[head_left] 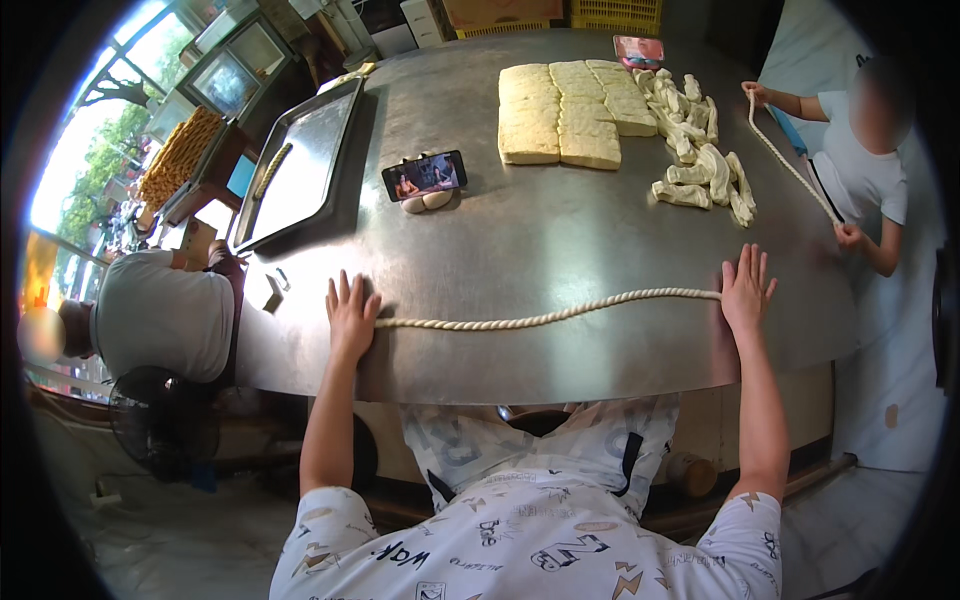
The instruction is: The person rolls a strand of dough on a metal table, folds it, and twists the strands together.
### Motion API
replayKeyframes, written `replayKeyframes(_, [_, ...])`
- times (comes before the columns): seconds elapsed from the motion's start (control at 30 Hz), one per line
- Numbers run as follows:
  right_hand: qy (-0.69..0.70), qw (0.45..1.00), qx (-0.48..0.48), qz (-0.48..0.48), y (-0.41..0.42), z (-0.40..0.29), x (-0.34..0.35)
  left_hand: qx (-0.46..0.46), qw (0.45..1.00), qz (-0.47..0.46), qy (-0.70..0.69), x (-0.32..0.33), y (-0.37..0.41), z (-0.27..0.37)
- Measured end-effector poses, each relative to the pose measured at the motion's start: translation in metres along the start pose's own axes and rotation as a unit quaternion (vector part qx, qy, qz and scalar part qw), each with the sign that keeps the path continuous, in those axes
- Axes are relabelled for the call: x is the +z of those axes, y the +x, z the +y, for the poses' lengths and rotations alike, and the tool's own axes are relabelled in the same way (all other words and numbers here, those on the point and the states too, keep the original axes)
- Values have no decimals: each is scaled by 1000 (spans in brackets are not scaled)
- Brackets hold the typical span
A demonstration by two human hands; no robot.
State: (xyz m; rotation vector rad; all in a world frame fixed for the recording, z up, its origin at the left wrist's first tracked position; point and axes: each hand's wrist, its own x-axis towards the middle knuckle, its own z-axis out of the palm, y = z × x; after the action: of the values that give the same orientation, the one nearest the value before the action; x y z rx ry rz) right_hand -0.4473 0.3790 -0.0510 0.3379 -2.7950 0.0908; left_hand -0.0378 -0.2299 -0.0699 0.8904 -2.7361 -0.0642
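A long twisted dough rope (547, 318) lies in a gentle curve across the metal table, rising toward its right end. My left hand (352, 319) rests palm down at its left end, fingers spread. At the other end, my right hand (746, 289) is also flat on the table with its fingers extended. Both palms hide the rope's tips, so I cannot see whether they press on them. Beyond the rope, a slab of pale dough (559, 112) is cut into several blocks. Loose dough strips (697, 142) lie heaped beside it.
A shallow metal tray (319, 176) on the left holds one short dough twist (272, 171). A phone (425, 177) leans on dough lumps; another phone (639, 49) stands farther back. One person (862, 150) at right holds a dough rope (787, 161); another person (169, 315) is at left.
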Motion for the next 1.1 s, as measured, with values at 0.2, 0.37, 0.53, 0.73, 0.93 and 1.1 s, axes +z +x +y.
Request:
replayKeyframes(0.2, [147, 923, -336, -112, -80, 21, -33, 88, 992, 47, 75, -1, -145, -38])
replayKeyframes(0.37, [310, 932, -64, -177, -25, -20, -50, 49, 988, 142, 34, -11, 16, -12])
replayKeyframes(0.53, [32, 965, -245, -88, -123, -33, -45, 42, 988, 100, -109, -21, -18, 0])
replayKeyframes(0.73, [47, 993, -107, -6, -29, 5, -3, 67, 993, -57, 75, -4, -51, 16])
replayKeyframes(0.93, [273, 925, -155, -215, -28, -18, -81, 16, 996, 92, 6, -34, -38, 31])
replayKeyframes(1.1, [86, 951, -298, -15, -93, 9, 3, 101, 987, 94, -81, 9, 13, -18])
